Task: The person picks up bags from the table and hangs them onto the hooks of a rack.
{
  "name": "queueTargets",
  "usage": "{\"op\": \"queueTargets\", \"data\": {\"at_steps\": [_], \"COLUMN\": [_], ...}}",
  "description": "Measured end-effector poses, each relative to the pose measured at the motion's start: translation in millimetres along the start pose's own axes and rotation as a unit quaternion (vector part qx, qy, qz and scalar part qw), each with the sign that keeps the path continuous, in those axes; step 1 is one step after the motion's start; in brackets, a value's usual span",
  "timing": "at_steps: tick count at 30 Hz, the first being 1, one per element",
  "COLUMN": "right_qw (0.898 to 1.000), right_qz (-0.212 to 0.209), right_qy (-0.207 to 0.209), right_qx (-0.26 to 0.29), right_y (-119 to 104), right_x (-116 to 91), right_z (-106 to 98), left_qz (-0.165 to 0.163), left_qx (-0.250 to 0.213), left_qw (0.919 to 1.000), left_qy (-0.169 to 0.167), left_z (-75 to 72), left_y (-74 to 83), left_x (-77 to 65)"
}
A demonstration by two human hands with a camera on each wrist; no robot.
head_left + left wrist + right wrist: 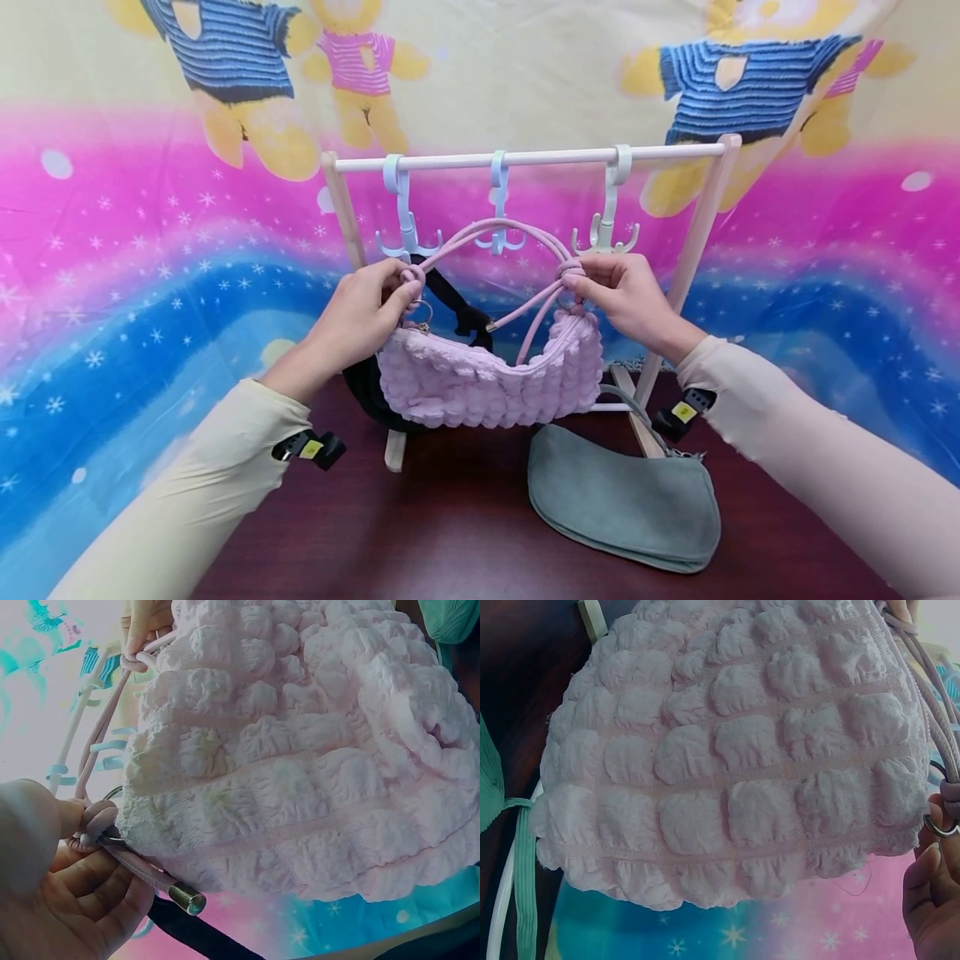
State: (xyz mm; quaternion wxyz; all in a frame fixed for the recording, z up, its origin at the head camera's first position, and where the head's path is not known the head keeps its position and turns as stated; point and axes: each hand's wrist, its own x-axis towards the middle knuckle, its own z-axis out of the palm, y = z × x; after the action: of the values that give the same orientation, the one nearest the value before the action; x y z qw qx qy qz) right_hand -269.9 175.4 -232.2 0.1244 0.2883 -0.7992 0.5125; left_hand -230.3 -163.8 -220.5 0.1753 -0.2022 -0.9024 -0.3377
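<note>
A pink puffy handbag (487,387) hangs in the air between both hands, its knotted cord strap (506,223) arching up above it. My left hand (367,308) pinches the strap's knot at the bag's left end, beside a metal ring. In the left wrist view a cord end with a metal tip (187,898) sticks out past the fingers. My right hand (626,296) pinches the knot (570,271) at the right end. In the right wrist view the bag's bubbled side (727,750) fills most of the picture, with a metal ring (941,825) by the fingers.
Behind the bag stands a rack with a white top bar (555,157). From it hang a left hook (407,217), a middle hook (498,200) and a right hook (609,208). A black strap (442,292) hangs at the left hook. A grey-green bag (626,500) lies on the dark table (360,533).
</note>
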Motion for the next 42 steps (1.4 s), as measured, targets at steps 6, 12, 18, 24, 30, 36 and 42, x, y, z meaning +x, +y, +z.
{"op": "queueTargets", "data": {"at_steps": [6,12,18,24,30,36,42], "right_qw": [1.0,1.0,0.999,0.999,0.999,0.999,0.999], "right_qz": [0.008,0.01,0.019,0.021,0.021,0.029,0.029], "right_qy": [0.001,0.004,-0.001,-0.009,-0.012,-0.017,-0.017], "right_qx": [-0.016,-0.023,-0.026,-0.026,-0.024,-0.015,-0.017], "right_y": [0.5,2.3,4.7,5.5,7.0,8.0,9.2], "right_x": [-2.0,-2.2,-2.3,-2.3,-3.1,-3.6,-4.4], "right_z": [2.8,4.4,5.8,7.0,8.7,9.5,9.8], "left_qz": [-0.003,-0.01,-0.012,-0.01,-0.011,-0.01,-0.007], "left_qx": [0.002,0.004,0.007,0.003,0.005,0.004,0.006], "left_qw": [1.0,0.9999,0.9999,0.9999,0.9999,0.9999,0.9998], "left_qy": [-0.003,-0.006,-0.008,-0.009,-0.011,-0.012,-0.015], "left_z": [-0.4,0.1,2.5,4.3,6.4,8.3,9.4], "left_y": [-1.4,-2.7,-5.2,-6.4,-8.2,-10.1,-11.3], "left_x": [0.1,-0.1,0.3,-0.9,-1.7,-1.6,-2.9]}}
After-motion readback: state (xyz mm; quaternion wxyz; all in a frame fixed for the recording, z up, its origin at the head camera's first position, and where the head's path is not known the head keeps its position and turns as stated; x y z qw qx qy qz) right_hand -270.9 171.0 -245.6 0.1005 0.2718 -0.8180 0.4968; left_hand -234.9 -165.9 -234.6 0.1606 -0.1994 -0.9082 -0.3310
